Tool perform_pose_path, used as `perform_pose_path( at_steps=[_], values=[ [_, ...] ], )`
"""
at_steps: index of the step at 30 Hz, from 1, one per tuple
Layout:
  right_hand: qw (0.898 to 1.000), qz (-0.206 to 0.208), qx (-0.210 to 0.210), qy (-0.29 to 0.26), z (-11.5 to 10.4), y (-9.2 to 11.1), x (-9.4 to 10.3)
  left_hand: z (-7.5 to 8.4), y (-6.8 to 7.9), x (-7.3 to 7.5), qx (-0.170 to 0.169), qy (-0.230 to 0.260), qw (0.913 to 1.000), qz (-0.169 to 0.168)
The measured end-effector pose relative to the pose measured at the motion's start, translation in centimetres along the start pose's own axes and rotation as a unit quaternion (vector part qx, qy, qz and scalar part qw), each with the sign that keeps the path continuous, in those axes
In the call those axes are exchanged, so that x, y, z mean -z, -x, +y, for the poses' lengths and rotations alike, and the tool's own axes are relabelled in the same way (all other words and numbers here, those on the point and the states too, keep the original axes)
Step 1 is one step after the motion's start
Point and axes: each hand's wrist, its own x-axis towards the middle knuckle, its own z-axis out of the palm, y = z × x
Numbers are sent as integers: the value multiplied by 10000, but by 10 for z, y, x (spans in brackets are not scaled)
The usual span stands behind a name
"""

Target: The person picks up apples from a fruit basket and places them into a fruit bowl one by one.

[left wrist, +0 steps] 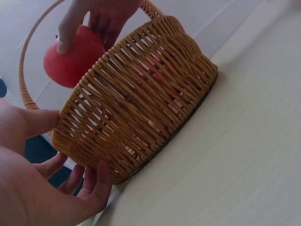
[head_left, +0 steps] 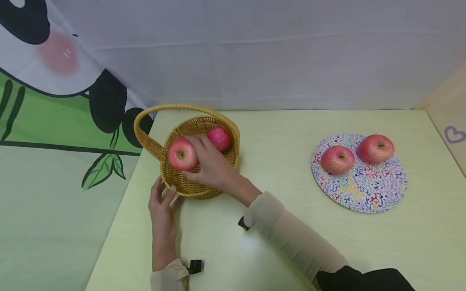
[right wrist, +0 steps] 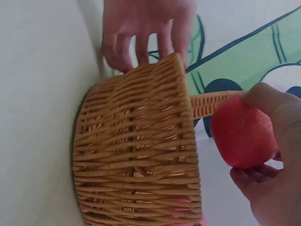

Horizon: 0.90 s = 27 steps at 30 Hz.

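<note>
My right hand (head_left: 215,166) grips a red apple (head_left: 181,155) by its side, thumb and fingers on opposite sides. It holds the apple just above the rim of a round wicker basket (right wrist: 136,146). Inside the basket lies another apple (head_left: 219,139), partly seen through the weave in the left wrist view. My left hand (head_left: 162,212) holds the basket's near left side, thumb at the rim and fingers bent against the outer wall (left wrist: 122,113). The basket stands upright on the table, its arched handle (head_left: 185,106) raised over the far left side.
To the right on the pale table (head_left: 276,161) lies a round multicoloured patterned plate (head_left: 358,196). Two apples, a smaller one (head_left: 337,159) and a larger one (head_left: 375,148), rest on its far part. A white cloth (head_left: 255,60) hangs behind; a printed cartoon sheet (head_left: 54,121) covers the left.
</note>
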Motion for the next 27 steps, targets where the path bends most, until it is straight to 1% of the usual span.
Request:
perform_pose_path(
  at_steps=[7,15,21,27],
  values=[
    [9998,75,-72,-162,-2,20,6,-1,-1,0,3,41,10000,-9],
    [9972,281,-236,-652,1,47,18,-4,-3,1,-83,45,10000,31],
    [9943,632,-291,-811,5,70,33,-4,-4,1,-81,48,9999,52],
    [9892,797,-528,-1107,7,97,52,-4,-2,1,-50,63,10000,11]
  ],
)
